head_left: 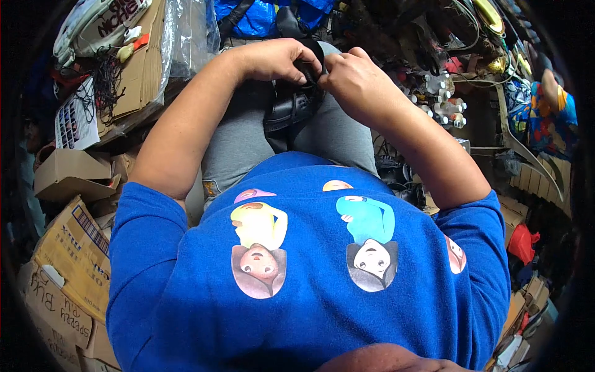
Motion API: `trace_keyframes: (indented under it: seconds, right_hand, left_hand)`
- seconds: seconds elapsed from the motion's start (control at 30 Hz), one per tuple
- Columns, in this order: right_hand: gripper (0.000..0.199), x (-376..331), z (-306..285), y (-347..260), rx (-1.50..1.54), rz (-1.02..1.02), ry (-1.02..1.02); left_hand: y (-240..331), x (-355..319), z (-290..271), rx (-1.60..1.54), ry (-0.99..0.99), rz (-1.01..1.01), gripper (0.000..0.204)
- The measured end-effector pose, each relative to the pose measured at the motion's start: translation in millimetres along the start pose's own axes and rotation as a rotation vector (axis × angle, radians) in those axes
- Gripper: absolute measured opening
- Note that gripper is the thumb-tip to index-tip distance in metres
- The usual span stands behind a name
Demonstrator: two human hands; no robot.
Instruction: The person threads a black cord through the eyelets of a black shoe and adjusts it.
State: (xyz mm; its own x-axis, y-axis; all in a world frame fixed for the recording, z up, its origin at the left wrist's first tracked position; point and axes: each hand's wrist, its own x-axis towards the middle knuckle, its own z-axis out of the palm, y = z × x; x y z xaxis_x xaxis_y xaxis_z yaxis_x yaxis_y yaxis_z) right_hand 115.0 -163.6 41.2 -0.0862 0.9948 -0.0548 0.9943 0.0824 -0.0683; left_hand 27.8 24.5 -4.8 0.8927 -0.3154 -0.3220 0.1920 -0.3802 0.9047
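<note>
A black leather-like shoe [288,110] rests over my lap between my thighs, its toe part toward me. At its far end my left hand [286,62] curls its thumb and fingers round the dark upper edge. My right hand [354,77] is closed in a pinch against the right side of the shoe's opening. What sits between its fingertips is hidden by the hand. Grey trousers [235,133] cover my legs beneath the shoe.
Cardboard sheets and clear plastic [186,43] lie at my left, with cardboard boxes [74,173] nearer me. Several small capped bottles [447,105] stand at the right among clutter. Blue plastic bags [254,18] lie ahead. A red cloth-like thing [524,243] is far right.
</note>
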Motion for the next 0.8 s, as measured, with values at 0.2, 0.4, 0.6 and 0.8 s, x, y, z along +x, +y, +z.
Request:
trace_keyframes:
  seconds: [0.2,0.4,0.6,0.8]
  right_hand:
    - [0.014,-10.0,34.4,22.4,0.45,0.204,0.068]
    - [0.028,-29.4,52.6,39.6,1.089,0.374,0.141]
    - [0.027,-29.8,62.4,41.8,0.745,0.343,0.302]
    - [0.039,-26.0,92.3,67.9,2.396,0.67,0.958]
  left_hand:
    - [1.4,-2.0,15.9,0.34,0.558,0.032,0.03]
    - [7.4,-31.8,41.5,0.401,0.591,0.069,0.019]
    - [7.6,-42.0,25.0,0.42,0.428,0.005,0.015]
    - [-25.4,-91.2,-4.4,0.021,0.902,0.014,0.017]
